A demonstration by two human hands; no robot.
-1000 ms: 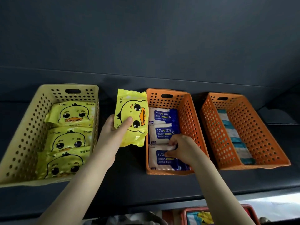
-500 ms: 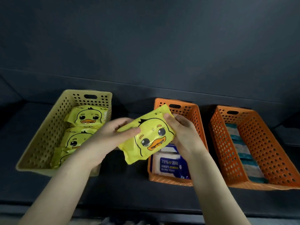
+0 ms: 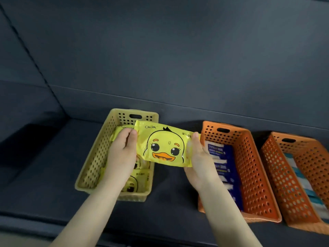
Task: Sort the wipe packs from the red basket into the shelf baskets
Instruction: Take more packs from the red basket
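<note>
Up on a dark shelf [image 3: 44, 175], three baskets in a row: a yellow basket [image 3: 92, 163] with duck wipe packs [image 3: 135, 182] inside, a middle orange basket [image 3: 252, 166] with blue alcohol wipe packs [image 3: 226, 166], and a right orange basket [image 3: 277, 175] with white and teal packs [image 3: 302, 180]. Up in the air, partly in front of the yellow basket, one yellow duck wipe pack [image 3: 165, 145], picture side up. Pinched at both ends: left hand [image 3: 122, 154] on one, right hand [image 3: 199, 163] on the other, thumbs on top, other fingers hidden behind.

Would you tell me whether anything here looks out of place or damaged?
Nothing stands out. The duck pack held by the left hand and right hand looks intact, and the yellow basket behind it holds matching packs.
</note>
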